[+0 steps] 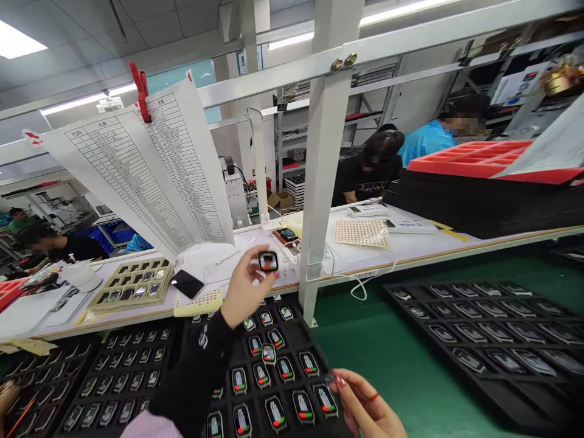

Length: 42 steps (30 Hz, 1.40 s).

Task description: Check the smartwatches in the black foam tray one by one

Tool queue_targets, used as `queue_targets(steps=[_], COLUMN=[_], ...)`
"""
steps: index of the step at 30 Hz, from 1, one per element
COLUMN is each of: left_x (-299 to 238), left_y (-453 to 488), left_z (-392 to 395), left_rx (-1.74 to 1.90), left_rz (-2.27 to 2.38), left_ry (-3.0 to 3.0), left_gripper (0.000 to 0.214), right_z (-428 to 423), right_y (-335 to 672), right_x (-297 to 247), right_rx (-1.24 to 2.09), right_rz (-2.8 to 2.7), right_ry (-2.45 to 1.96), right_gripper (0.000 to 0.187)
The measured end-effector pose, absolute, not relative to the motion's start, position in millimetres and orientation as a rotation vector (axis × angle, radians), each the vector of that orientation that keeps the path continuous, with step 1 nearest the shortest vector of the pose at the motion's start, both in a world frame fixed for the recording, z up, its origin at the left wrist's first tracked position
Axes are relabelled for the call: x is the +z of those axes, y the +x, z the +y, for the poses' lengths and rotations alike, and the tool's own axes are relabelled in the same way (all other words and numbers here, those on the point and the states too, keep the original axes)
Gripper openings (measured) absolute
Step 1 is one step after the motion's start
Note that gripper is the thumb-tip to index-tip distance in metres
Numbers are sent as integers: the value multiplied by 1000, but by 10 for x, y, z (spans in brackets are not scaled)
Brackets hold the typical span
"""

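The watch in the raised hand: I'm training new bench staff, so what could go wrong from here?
The held watch is pinched in the raised left hand; if it slipped, it might get scratched or strike something below.

The out-of-line watch seems to sit between the rows of the black tray, so it could be knocked.

The right hand is close to that tray's edge and might jog it.

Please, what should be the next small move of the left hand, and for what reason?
Probably, the left hand should lower the watch toward the black tray: it holds the watch above that tray, where similar lit watches lie in rows, and the right hand is at the tray's edge. I cannot tell which slot is free.
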<state>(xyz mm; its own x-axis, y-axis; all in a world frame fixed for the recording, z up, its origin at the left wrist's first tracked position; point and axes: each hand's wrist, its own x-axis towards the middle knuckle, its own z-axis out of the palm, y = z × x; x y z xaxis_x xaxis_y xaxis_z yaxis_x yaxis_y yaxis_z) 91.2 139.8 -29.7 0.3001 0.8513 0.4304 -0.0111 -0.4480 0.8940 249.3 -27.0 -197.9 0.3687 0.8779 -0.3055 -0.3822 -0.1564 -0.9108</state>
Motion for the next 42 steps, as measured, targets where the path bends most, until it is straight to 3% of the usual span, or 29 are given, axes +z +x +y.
queue_targets(steps=[5,9,20,42], left_x=[-890,-1060,-1019,-1038], left_y=[660,442,200,175], left_z=[848,514,97,46], left_rx=[1085,1100,1162,1282], left_rz=[999,1156,1505,1366], left_ry=[1426,1296,1377,1220], left_gripper=[49,51,50,52], right_z=[-100,59,425,353], right_y=[2439,2287,1625,1516], right_x=[-1938,-1782,-1212,-1124], right_rx=[1310,1358,1366,1285], right_rz=[-644,-782,-1087,-1258], right_ry=[-1262,-1275,-1027,-896], right_gripper=[57,57,39,17])
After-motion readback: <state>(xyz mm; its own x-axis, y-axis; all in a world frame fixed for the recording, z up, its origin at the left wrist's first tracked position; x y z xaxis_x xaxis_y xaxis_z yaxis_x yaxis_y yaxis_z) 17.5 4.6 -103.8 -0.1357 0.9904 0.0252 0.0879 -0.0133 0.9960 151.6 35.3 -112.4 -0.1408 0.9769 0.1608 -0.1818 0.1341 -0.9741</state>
